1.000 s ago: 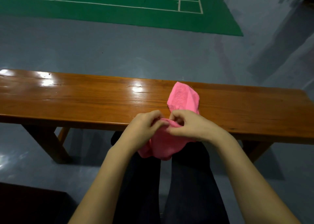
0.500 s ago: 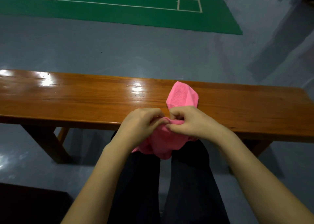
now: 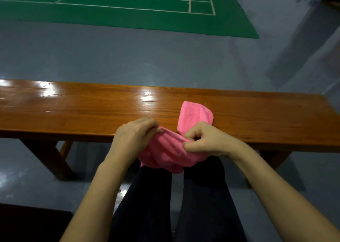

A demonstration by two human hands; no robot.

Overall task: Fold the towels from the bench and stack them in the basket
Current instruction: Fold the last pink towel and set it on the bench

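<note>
We've got the pink towel [image 3: 168,150] pinched in both hands, left hand [image 3: 132,137] and right hand [image 3: 206,140], at the bench [image 3: 73,111] near edge; one end lies on the bench; bunched cloth risks a crooked fold; no basket in view

Crumpled pink towel [image 3: 171,149] over the wooden bench's [image 3: 73,111] near edge, one end upright.

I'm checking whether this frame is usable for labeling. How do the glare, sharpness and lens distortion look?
Head view: bright glare patches on the glossy wooden bench, left and centre; the pink towel and both hands, left hand and right hand, look reasonably sharp; the lower frame is dim, with dark trousers lacking detail; wide-angle bending shows at the edges; upper right corner is smeared.
</note>
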